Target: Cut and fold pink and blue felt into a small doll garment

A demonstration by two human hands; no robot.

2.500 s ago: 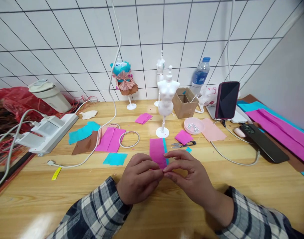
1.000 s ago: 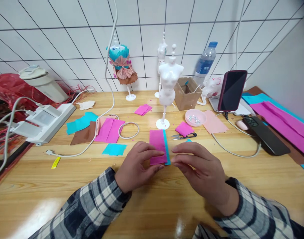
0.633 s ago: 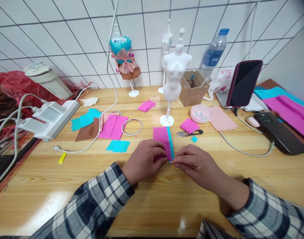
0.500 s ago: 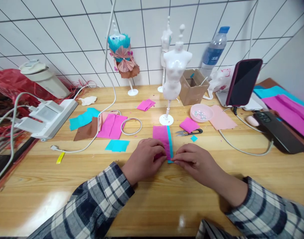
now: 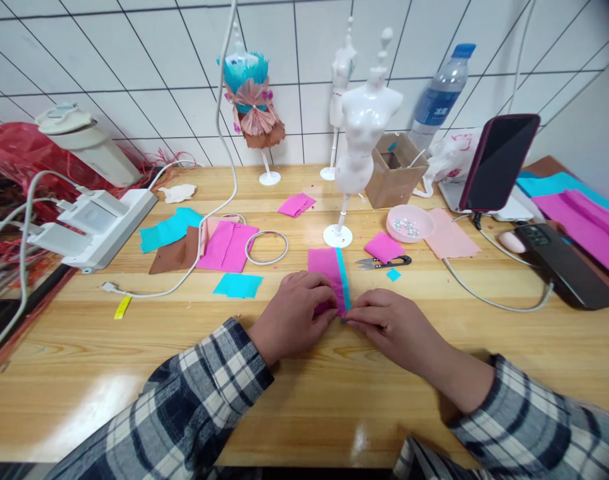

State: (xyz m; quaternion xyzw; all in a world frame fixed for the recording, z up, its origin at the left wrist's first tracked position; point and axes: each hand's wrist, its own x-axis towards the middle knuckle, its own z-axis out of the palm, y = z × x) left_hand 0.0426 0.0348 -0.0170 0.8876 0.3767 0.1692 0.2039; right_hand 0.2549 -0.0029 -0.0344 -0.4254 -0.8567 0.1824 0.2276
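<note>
A magenta piece of crepe paper [image 5: 324, 261] with a blue strip [image 5: 343, 277] along its right edge lies flat on the table. My left hand [image 5: 299, 308] rests over its lower left part, thumb and fingertips pinched together on the paper. At the bottom right corner my right hand [image 5: 392, 323] pinches the end of the blue strip between thumb and fingers. Just beyond the paper stands a bare white mannequin [image 5: 367, 120]. Thread snips [image 5: 384, 263] and a folded magenta piece [image 5: 383, 247] lie to the right.
Behind stand a dressed mannequin [image 5: 254, 100], another white mannequin [image 5: 340, 80], a cardboard box [image 5: 392, 180] and a bottle [image 5: 442, 93]. A pink dish [image 5: 409, 233] holds beads. Phones [image 5: 504, 163], cables, a power strip [image 5: 119, 230] and coloured paper [image 5: 234, 245] lie around.
The camera view has shifted slightly, moving the mannequins a little in the picture. Both hands keep nearly the same hold at the lower end of the magenta paper.
</note>
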